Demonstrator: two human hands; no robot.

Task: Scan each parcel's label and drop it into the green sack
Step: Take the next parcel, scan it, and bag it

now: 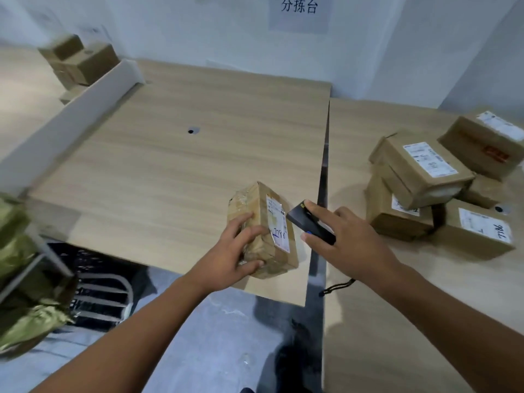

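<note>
At far left, low in view: green sack (17, 279), crumpled, hanging below the near-left corner of the wooden table (170, 154). Behind it, past a white divider (71, 120), there are a few brown cartons (82, 61), blurred.

Table top has one small round hole (192, 131) near the middle.

Near the table's front-right corner is the parcel (265, 199), a taped brown box resting on the top. Left hand (235, 251) grips it, with fingers curled over the upper left side and thumb against the near end. Its white label (279, 228) faces up and to the right (handwritten digits at the lower end).

Just right of the label is a black scanner (309, 224), nose close to the parcel's edge; whether it touches, cannot tell. Right hand (348, 239) holds it, forefinger along the top, thumb on the near side by a blue light. A black wrist cord (337, 287) trails under the wrist.

Right again is a second table (368, 321), a narrow gap apart from the first, with a heap of labelled boxes (425, 177) stacked towards its far right.
</note>
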